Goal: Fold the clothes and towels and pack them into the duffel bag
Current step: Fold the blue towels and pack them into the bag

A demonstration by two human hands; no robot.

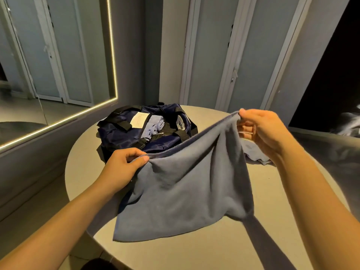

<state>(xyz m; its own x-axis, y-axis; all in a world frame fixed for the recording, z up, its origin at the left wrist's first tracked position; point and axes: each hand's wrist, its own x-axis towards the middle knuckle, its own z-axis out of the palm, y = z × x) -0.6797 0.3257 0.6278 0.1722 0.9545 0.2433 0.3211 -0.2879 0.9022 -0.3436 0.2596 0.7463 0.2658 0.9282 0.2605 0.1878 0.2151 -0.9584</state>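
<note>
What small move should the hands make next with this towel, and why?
Probably bring the right hand across to the left hand, folding the towel in half: both pinch its top corners, it hangs unfolded, lower edge on the table, and the duffel bag lies open behind.

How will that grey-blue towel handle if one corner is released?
Likely floppy: the grey-blue cloth towel sags in deep folds between the left hand and right hand. Probably light, since fingertip pinches carry it. Released, it should slump onto the round beige table.
</note>
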